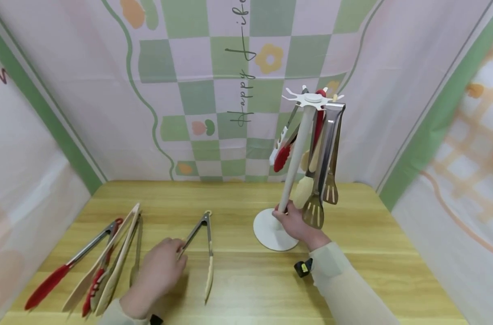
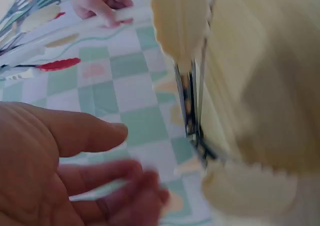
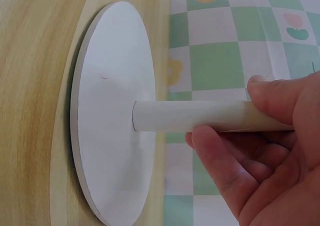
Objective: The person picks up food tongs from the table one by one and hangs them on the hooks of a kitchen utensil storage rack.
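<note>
On the right of the head view my right hand [image 1: 296, 223] grips the white pole of a utensil stand [image 1: 298, 158] just above its round base. The right wrist view shows thumb and fingers around that pole [image 3: 195, 116]. My left hand [image 1: 162, 264] is beside a pair of tongs [image 1: 209, 253] with cream tips, which lies spread apart on the table. In the left wrist view a gap shows between the left hand [image 2: 75, 156] and the tongs [image 2: 182, 26], its fingers loosely bent and holding nothing.
Several tongs, among them red-tipped tongs [image 1: 47, 286], lie in a cluster at the table's left. Slotted turners [image 1: 313, 212] and other utensils hang from the stand's hooks. A patterned cloth [image 1: 214, 90] stands behind the wooden table [image 1: 246, 280].
</note>
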The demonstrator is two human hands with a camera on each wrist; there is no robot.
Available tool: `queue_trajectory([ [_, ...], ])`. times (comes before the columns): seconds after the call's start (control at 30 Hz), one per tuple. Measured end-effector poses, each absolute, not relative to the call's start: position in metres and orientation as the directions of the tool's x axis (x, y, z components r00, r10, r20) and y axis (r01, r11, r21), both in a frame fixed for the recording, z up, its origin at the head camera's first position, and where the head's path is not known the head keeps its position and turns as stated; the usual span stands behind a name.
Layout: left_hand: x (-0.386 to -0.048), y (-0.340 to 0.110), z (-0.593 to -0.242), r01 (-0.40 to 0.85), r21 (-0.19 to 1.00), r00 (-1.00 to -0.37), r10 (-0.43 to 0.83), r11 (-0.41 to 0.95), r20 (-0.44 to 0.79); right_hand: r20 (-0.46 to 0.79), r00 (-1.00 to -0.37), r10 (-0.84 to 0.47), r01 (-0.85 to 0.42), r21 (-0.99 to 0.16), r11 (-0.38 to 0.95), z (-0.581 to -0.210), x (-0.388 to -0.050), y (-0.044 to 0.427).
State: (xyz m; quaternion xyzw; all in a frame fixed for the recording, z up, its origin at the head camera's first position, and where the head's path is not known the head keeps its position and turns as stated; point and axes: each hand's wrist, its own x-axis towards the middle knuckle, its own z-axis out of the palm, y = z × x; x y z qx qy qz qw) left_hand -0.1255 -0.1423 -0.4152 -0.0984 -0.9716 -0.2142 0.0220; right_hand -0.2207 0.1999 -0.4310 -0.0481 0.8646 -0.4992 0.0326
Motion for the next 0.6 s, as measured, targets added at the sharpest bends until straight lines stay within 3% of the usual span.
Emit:
queue_trajectory([
  [0.13,-0.123,-0.153,-0.413,0.163,0.318,-0.985,0.171,0.934,0.0,-0.01,-0.993,-0.115,-0.048,-0.867,0.495,-0.43,-0.22,0.199],
  [0.27,-0.125,-0.161,-0.417,0.159,0.33,-0.974,0.201,0.93,-0.099,-0.012,-0.994,-0.112,-0.045,-0.864,0.501,-0.43,-0.221,0.2],
  [0.6,-0.128,-0.162,-0.426,0.161,0.321,-0.972,0.207,0.933,-0.112,-0.028,-0.993,-0.116,-0.034,-0.866,0.498,-0.433,-0.224,0.202],
])
